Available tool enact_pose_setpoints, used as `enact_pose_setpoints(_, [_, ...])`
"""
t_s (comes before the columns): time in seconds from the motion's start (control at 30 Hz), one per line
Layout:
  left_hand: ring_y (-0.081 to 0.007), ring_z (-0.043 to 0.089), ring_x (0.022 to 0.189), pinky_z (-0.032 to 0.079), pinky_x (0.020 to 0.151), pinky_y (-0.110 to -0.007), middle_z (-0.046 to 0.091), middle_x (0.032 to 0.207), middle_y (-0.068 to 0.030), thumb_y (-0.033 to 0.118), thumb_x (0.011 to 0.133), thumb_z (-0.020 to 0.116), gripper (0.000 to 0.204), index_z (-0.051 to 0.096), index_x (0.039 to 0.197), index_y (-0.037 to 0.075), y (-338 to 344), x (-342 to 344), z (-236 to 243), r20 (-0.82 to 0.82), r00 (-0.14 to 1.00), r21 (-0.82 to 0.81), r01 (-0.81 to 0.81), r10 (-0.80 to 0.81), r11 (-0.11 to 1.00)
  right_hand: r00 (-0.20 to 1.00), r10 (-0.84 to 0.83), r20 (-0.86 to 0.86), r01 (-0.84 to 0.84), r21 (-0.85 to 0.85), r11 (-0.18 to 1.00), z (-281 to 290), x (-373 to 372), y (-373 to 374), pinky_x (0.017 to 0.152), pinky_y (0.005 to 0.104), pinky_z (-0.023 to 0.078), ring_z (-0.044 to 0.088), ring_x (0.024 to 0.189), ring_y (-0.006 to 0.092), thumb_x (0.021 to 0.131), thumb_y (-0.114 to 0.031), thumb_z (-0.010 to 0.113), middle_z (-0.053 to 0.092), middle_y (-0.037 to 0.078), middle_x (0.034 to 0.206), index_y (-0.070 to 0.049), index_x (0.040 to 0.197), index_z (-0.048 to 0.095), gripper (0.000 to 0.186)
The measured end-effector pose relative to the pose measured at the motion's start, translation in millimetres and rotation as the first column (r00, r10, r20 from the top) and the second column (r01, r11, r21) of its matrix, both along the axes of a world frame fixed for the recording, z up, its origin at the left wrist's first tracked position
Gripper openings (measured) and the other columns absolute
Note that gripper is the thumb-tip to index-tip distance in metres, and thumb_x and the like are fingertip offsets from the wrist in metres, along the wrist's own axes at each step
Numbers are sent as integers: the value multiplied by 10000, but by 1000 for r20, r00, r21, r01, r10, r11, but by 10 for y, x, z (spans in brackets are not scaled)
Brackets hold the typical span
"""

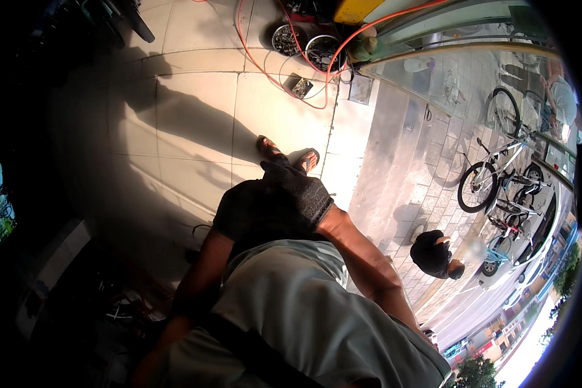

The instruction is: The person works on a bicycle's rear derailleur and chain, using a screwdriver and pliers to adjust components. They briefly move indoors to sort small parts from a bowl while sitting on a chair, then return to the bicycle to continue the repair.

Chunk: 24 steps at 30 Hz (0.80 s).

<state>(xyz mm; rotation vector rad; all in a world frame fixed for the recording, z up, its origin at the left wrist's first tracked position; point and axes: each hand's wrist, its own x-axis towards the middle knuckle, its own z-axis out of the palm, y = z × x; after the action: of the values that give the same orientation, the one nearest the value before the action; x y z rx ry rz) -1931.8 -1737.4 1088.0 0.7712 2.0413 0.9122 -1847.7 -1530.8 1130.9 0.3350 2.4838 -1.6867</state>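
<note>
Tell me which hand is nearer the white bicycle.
Right. The right hand is left of the white bicycle in the picture; the left hand is farther left, beyond the right hand.

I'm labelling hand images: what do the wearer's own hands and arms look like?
The left hand and right hand wear dark grey gloves; the right one looks knitted and speckled, while shadow hides the left one's texture. Both forearms look bare beyond the gloves.

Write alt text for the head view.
A person's left hand and right hand, in dark grey fabric gloves, are close together above dark-sandalled feet; any grip is unclear. Ahead, a thin orange hose loops over pale floor tiles; a white-framed bicycle is at right.
</note>
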Motion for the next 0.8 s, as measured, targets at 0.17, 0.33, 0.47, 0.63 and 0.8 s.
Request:
enact_pose_setpoints(0.17, [-338,672,871,549,779,-383,667,911,-157,147,902,686,136,673,987,42,145,-33,132,-56,998,-23,17,-18,1000,986,-124,-108,114,-92,989,-135,241,14,917,691,359,622,1118,376,821,-290,727,703,127,946,-102,1002,772,265])
enact_pose_setpoints(0.33, [-246,708,1002,557,833,-320,728,1107,-112,45,935,589,257,687,1171,8,300,-115,77,353,935,-24,28,-18,999,970,-193,-147,193,-16,981,-260,328,81,804,451,548,711,932,354,830,-109,766,729,151,1064,-58,1258,655,445])
enact_pose_setpoints(0.47, [-157,656,861,548,735,-300,652,1090,-43,34,946,577,403,586,1349,39,392,33,-337,904,257,-133,-591,342,795,997,-53,-63,53,0,999,-448,332,117,754,397,562,719,844,328,833,-82,770,730,129,954,-62,1213,699,388])
enact_pose_setpoints(0.63, [-142,651,704,566,627,-292,645,923,-53,27,968,568,460,486,1420,1,586,-254,-531,881,313,-136,-548,353,825,958,-286,25,287,-78,955,-606,184,236,738,395,552,682,766,321,839,-93,782,691,117,855,-77,1155,732,320])
enact_pose_setpoints(0.8, [-148,614,880,495,782,-272,617,1035,-68,85,1010,530,553,400,1542,6,646,-851,-1034,838,503,-3,-383,212,924,963,-266,-43,261,-104,960,-1152,-192,201,733,384,541,674,789,309,824,-73,799,684,123,869,-56,1087,724,274])
